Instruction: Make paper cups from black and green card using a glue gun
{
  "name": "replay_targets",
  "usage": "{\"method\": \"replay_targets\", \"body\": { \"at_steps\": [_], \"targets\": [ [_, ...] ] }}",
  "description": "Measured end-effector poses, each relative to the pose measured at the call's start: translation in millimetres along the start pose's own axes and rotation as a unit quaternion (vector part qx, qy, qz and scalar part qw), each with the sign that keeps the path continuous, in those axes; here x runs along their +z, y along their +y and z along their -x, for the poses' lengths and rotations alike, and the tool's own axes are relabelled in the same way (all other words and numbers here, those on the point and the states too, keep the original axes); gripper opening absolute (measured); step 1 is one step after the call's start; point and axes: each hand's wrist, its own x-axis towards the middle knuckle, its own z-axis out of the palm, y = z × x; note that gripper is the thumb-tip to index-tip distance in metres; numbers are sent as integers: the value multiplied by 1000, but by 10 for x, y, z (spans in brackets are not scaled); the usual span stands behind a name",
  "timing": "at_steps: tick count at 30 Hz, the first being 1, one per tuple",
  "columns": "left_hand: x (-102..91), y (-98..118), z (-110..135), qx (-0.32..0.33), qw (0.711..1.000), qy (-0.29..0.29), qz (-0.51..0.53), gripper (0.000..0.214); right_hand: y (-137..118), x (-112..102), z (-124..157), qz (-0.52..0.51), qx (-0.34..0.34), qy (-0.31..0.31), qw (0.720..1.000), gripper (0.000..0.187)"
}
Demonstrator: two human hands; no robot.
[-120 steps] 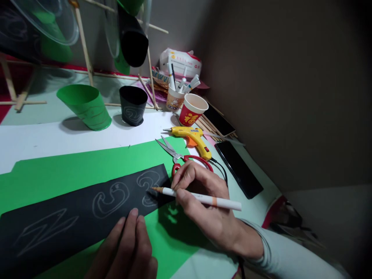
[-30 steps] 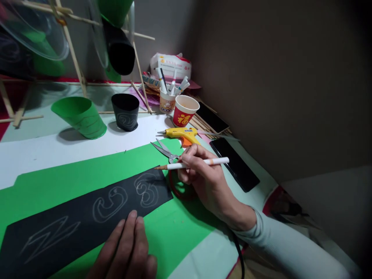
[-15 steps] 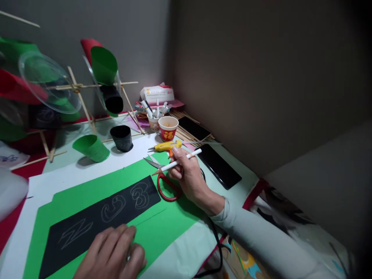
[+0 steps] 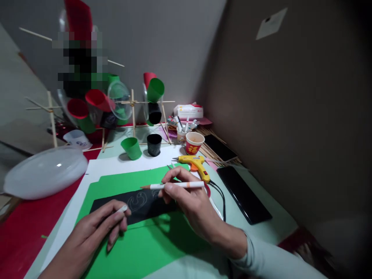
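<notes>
Your right hand (image 4: pixel 190 202) gripped a white marker (image 4: pixel 179 185), its brown tip near the far edge of the black strip (image 4: pixel 145 208), which lay on green paper (image 4: pixel 139 248). Your left hand (image 4: pixel 94 225) pinched a small white piece (image 4: pixel 123 208).

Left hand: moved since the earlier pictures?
Yes. Against the black strip, the left hand has shifted leftward in the view: before, it lay at the strip's lower edge; now it hides the leftmost drawn figure, holding a small white piece.
</notes>
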Motion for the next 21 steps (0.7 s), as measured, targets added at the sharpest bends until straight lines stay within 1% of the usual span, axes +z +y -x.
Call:
{"method": "replay_targets", "body": {
  "at_steps": [3,6,10,13,17,21],
  "targets": [
    [42,104,-15,-5,999,-3,35,48,-14,97,-4,-3,26,-34,999,20],
    [55,96,12,-4,999,-5,37,48,15,123,1,-7,36,-39,999,25],
    [72,55,44,-1,999,-25,37,51,30,113,11,14,2,-36,999,23],
    [83,21,55,-7,998,-47,38,47,28,113,20,29,-22,-38,999,20],
    [70,-16,66,1,996,-87,9,43,51,119,41,41,-15,-52,998,17],
    [29,-36,53,27,994,-103,-9,43,87,127,56,86,-30,-57,994,13]
  ]
}}
